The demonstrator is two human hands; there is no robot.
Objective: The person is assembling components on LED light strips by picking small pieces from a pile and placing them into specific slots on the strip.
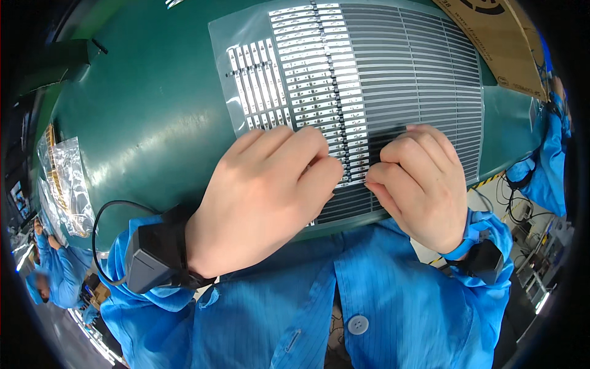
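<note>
Centrally, one clear sheet (393, 67) lies flat on a green bench (153, 123); it serves as landmark for all entries.

- Sheet: carries rows of narrow grey strips (430, 74) across its right part, and white strips (313, 67) with small dark marks in its middle and left part.
- Left hand (264, 190): rests on the sheet's near-left edge, fingers (319, 166) curled down and pinched onto the white strips at the sheet's middle.
- Right hand (424, 184): on the sheet's near-right part, fingers (384, 175) clenched, tips pressing a strip just beside the left hand's.
- Wrist units (150, 255): dark, strapped on both wrists, below the sheet; blue sleeves.
- Cardboard (498, 43): brown, beyond the sheet's far-right corner.
- Bag (64, 184): clear plastic, holding yellowish parts, well left of the sheet at the bench's edge.
</note>
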